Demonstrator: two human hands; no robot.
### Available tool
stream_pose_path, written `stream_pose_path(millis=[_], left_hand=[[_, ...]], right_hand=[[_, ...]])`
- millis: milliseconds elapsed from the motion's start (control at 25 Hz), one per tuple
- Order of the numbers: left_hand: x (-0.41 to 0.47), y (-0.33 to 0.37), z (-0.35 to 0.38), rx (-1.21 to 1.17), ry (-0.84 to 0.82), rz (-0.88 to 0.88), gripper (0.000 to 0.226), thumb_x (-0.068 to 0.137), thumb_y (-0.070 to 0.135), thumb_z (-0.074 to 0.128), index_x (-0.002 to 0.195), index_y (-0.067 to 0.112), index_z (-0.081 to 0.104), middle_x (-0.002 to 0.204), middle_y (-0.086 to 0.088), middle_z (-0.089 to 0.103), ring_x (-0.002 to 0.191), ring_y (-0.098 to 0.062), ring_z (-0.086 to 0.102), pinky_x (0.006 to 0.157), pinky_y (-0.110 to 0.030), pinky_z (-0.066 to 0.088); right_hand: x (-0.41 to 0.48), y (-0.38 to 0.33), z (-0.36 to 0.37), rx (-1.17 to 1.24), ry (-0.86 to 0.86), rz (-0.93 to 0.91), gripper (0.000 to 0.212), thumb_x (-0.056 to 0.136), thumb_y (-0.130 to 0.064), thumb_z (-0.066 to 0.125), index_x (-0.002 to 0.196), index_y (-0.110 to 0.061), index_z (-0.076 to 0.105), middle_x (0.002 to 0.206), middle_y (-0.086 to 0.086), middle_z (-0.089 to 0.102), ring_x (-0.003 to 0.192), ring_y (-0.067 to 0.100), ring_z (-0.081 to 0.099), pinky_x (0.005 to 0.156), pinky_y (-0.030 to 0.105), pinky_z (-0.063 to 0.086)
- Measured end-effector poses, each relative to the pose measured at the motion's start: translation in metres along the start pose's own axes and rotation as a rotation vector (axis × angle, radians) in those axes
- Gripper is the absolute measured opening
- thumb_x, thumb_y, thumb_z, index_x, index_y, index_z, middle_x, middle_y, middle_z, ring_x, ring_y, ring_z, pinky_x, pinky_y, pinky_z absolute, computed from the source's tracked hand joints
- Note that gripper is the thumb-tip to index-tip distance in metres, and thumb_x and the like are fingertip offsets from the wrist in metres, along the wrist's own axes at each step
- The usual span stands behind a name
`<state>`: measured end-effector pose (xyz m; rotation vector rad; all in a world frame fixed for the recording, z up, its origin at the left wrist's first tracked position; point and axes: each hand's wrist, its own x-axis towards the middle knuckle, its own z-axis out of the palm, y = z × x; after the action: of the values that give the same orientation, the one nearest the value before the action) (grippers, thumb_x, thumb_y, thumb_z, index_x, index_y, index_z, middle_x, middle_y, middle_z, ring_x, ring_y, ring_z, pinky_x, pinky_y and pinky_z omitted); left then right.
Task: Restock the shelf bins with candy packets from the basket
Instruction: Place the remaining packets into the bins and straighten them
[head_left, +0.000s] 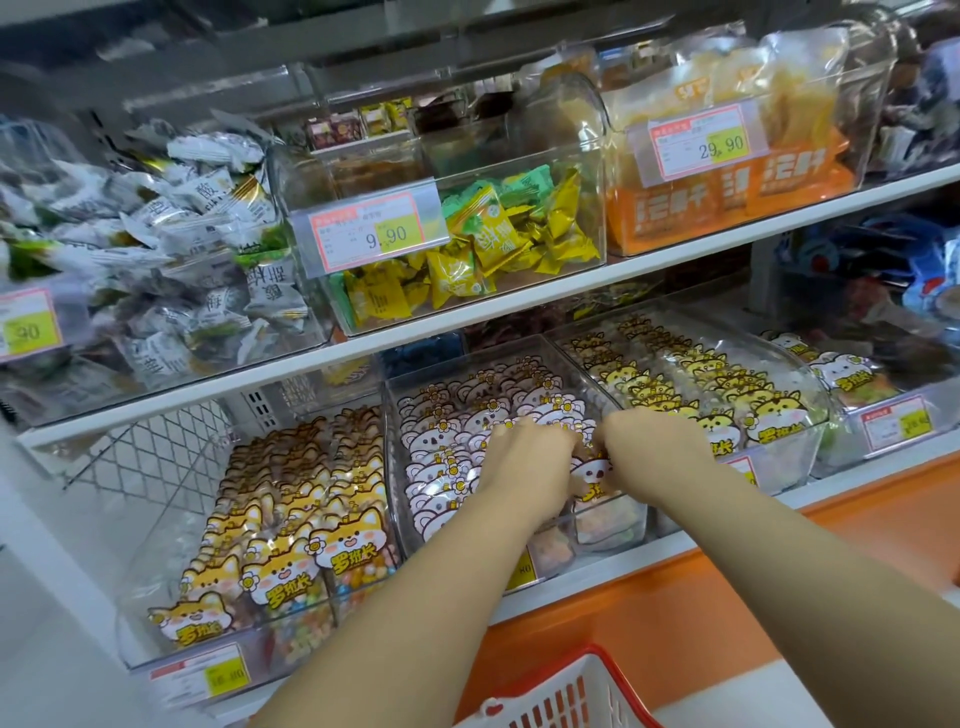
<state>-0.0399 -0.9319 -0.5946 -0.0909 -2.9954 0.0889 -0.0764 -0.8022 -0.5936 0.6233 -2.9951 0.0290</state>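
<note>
Both hands work inside the middle bin (395, 400). The left hand (524, 457) and right hand (660, 447) each curl their fingers onto the top edge of one koala packet (592, 470), holding it upright, probably to seat it face-out at the front of the right-hand row. Room is tight: packed rows stand behind, the bin's front wall is just ahead, and the upper shelf (467, 332) overhangs. The basket (561, 696) sits below, well apart.
</note>
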Motion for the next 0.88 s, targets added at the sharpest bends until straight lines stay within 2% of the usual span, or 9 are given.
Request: stream_pose_path(millis=[120, 280, 560, 640, 720, 760, 800, 880], left_hand=[[0.008, -0.004, 0.006, 0.004, -0.054, -0.006, 0.04, 0.09, 0.047, 0.067, 0.123, 0.025, 0.063, 0.11, -0.005, 0.068, 0.116, -0.029, 0.052, 0.094, -0.041, 0.037], [0.017, -0.003, 0.007, 0.008, -0.062, -0.03, 0.043, 0.091, 0.047, 0.066, 0.127, 0.026, 0.061, 0.121, -0.009, 0.064, 0.123, -0.029, 0.048, 0.103, -0.043, 0.032], [0.013, -0.005, 0.013, 0.035, -0.159, 0.027, 0.038, 0.088, 0.046, 0.069, 0.121, 0.027, 0.065, 0.111, -0.005, 0.067, 0.115, -0.028, 0.053, 0.096, -0.04, 0.035], [0.008, -0.012, 0.012, -0.106, -0.164, 0.04, 0.038, 0.086, 0.052, 0.069, 0.119, 0.033, 0.067, 0.108, -0.001, 0.068, 0.109, -0.023, 0.054, 0.095, -0.039, 0.039], [0.007, -0.025, 0.012, -0.546, -0.101, -0.038, 0.027, 0.086, 0.05, 0.069, 0.109, 0.036, 0.071, 0.097, 0.011, 0.069, 0.095, -0.012, 0.06, 0.088, -0.036, 0.049], [0.008, -0.03, 0.013, -0.686, -0.04, -0.09, 0.018, 0.09, 0.044, 0.067, 0.105, 0.035, 0.072, 0.095, 0.015, 0.069, 0.09, -0.007, 0.062, 0.086, -0.033, 0.052], [0.009, -0.033, 0.012, -0.721, -0.008, -0.12, 0.013, 0.094, 0.038, 0.064, 0.104, 0.035, 0.073, 0.096, 0.017, 0.07, 0.091, -0.006, 0.064, 0.086, -0.032, 0.053], [0.016, -0.033, 0.013, -0.606, -0.055, -0.116, 0.013, 0.097, 0.032, 0.063, 0.1, 0.036, 0.074, 0.1, 0.015, 0.072, 0.094, -0.009, 0.065, 0.088, -0.034, 0.054]], right_hand=[[0.01, -0.001, -0.002, -0.051, -0.039, 0.002, 0.019, 0.088, -0.019, 0.065, 0.107, -0.02, 0.064, 0.101, 0.004, 0.064, 0.098, 0.028, 0.066, 0.067, 0.033, 0.044], [0.016, -0.001, 0.006, -0.007, -0.039, 0.006, 0.018, 0.09, -0.013, 0.06, 0.106, -0.016, 0.065, 0.104, 0.007, 0.065, 0.097, 0.03, 0.066, 0.068, 0.033, 0.043], [0.019, -0.009, 0.006, 0.09, -0.23, -0.002, 0.025, 0.088, -0.009, 0.063, 0.112, -0.012, 0.066, 0.114, 0.012, 0.065, 0.103, 0.03, 0.067, 0.083, 0.04, 0.056], [0.018, -0.008, 0.007, 0.084, -0.206, -0.014, 0.029, 0.087, -0.01, 0.064, 0.116, -0.012, 0.064, 0.109, 0.012, 0.064, 0.104, 0.031, 0.067, 0.082, 0.04, 0.055], [0.018, -0.002, 0.005, 0.07, -0.196, -0.049, 0.025, 0.088, -0.009, 0.064, 0.113, -0.014, 0.064, 0.091, 0.009, 0.059, 0.096, 0.029, 0.069, 0.078, 0.038, 0.057], [0.018, 0.002, 0.004, 0.062, -0.198, -0.069, 0.021, 0.088, -0.007, 0.064, 0.108, -0.014, 0.064, 0.085, 0.006, 0.056, 0.09, 0.029, 0.07, 0.076, 0.038, 0.059], [0.018, 0.005, 0.003, 0.049, -0.196, -0.088, 0.016, 0.087, -0.005, 0.065, 0.1, -0.014, 0.063, 0.082, 0.005, 0.055, 0.085, 0.028, 0.07, 0.073, 0.038, 0.059], [0.018, 0.01, 0.001, 0.044, -0.183, -0.122, 0.016, 0.085, -0.004, 0.066, 0.082, -0.016, 0.055, 0.077, 0.004, 0.052, 0.081, 0.028, 0.067, 0.069, 0.038, 0.058]])
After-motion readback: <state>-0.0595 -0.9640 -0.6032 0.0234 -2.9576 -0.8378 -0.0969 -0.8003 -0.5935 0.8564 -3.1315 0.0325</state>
